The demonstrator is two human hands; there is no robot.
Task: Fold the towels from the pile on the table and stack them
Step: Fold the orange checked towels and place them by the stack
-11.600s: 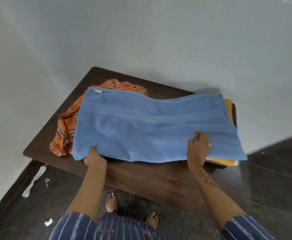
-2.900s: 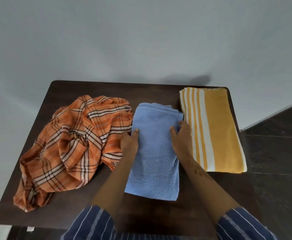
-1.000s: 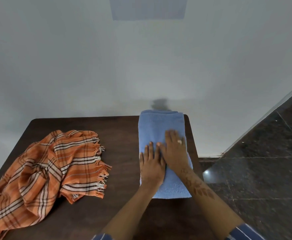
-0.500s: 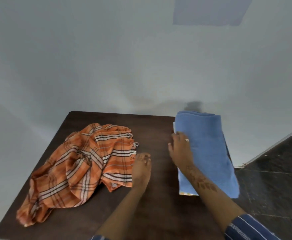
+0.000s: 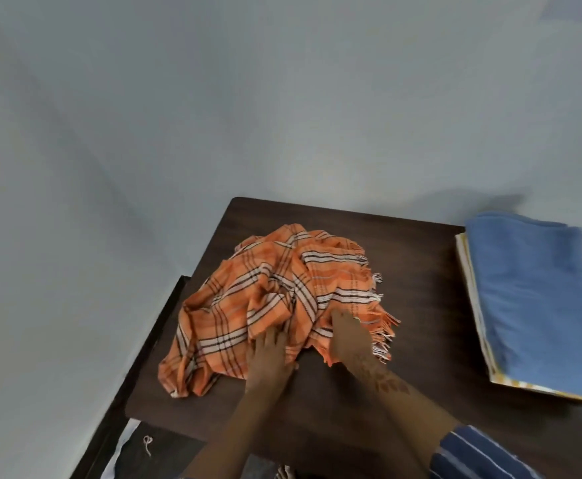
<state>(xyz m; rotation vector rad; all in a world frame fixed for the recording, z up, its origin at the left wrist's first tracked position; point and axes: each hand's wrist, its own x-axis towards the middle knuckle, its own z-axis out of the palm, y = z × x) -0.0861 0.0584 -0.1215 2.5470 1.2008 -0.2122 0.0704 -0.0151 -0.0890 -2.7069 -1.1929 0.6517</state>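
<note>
Both hands moved off blue towel point(image 5: 538, 299), L hand point(image 5: 269, 356), R hand point(image 5: 350, 337) flat on plaid towel point(image 5: 265, 305)

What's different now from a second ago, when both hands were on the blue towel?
Both hands let go of the blue towel and moved left to the crumpled orange cloth. The left hand and right hand now rest on its near edge; a grip is not clear. The blue towel stays folded on the striped towel.
</note>
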